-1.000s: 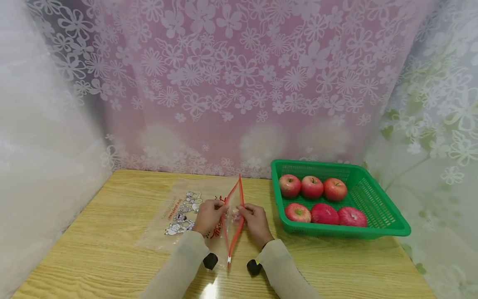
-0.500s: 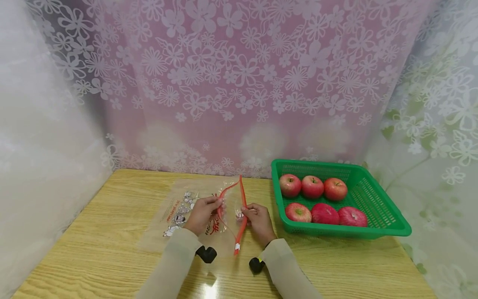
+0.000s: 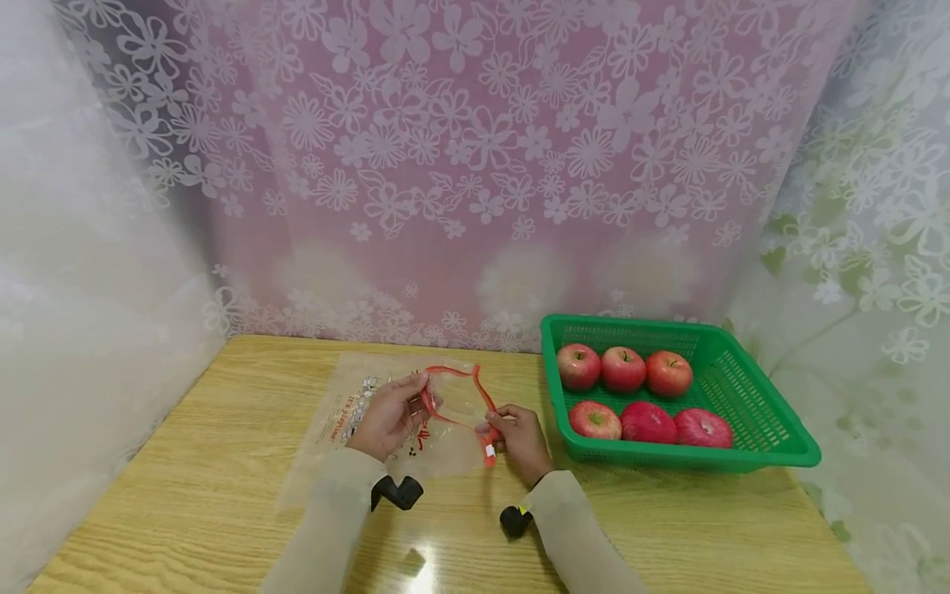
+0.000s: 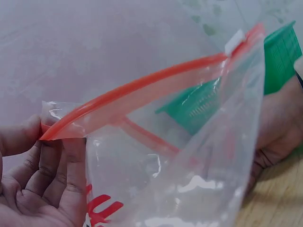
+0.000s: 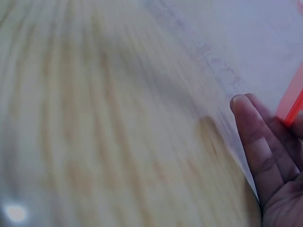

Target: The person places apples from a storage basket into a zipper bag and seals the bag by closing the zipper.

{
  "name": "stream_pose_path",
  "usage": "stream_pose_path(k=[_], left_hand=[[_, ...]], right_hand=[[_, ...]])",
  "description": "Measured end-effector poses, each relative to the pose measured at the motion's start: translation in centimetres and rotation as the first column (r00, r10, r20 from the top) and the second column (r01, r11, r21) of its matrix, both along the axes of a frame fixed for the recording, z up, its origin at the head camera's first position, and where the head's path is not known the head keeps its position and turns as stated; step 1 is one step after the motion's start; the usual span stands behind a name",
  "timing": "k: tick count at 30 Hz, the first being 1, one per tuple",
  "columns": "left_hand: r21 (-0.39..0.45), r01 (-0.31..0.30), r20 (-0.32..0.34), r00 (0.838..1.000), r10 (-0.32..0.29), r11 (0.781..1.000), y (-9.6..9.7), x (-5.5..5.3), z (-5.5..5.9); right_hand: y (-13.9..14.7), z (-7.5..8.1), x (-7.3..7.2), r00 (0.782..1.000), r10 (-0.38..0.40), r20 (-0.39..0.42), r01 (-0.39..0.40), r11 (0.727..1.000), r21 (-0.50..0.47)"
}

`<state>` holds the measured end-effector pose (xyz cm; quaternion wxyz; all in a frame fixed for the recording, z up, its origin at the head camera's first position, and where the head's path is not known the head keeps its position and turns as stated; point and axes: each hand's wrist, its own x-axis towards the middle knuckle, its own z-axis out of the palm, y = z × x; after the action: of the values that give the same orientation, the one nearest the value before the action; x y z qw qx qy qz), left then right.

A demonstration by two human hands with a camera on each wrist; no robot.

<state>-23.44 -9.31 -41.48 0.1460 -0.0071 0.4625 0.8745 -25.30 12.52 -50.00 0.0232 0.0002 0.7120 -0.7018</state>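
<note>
A clear zip bag [image 3: 397, 450] with cartoon figures and red lettering lies on the table, its red-edged mouth spread wide between both hands. With thumb and fingers, the left hand [image 3: 387, 412] pinches the left side of the red zip edge [image 4: 142, 85]. On the other side, the right hand [image 3: 519, 437] grips the opposite edge close to the white slider [image 3: 489, 451]. In the right wrist view the right hand [image 5: 274, 146] shows only in part, with a bit of red edge at its fingers. Nothing is visible inside the bag.
To the right stands a green plastic basket [image 3: 805, 454] holding two rows of red apples [image 3: 623, 370]. The wooden table [image 3: 185, 495] ends at a pink flowered curtain [image 3: 475, 165] behind. Pale cloth hangs on both sides.
The left hand has moved left and slightly up, pulling the bag's mouth from a narrow slit to a wide opening. The slider end has risen and shifted right, close to the right hand.
</note>
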Motion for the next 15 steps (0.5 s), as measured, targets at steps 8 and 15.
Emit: stream_pose_path(k=[8, 15], left_hand=[[0.060, 0.011, -0.045, 0.999, -0.008, 0.998, -0.9, 0.3, 1.7], [0.081, 0.015, -0.060, 0.998, -0.010, 0.997, -1.9, 0.5, 2.2]], right_hand=[[0.1, 0.0, -0.1, 0.999, 0.041, 0.015, -0.040, 0.997, -0.072], [-0.1, 0.1, 0.1, 0.999, 0.040, 0.034, -0.038, 0.996, -0.081]])
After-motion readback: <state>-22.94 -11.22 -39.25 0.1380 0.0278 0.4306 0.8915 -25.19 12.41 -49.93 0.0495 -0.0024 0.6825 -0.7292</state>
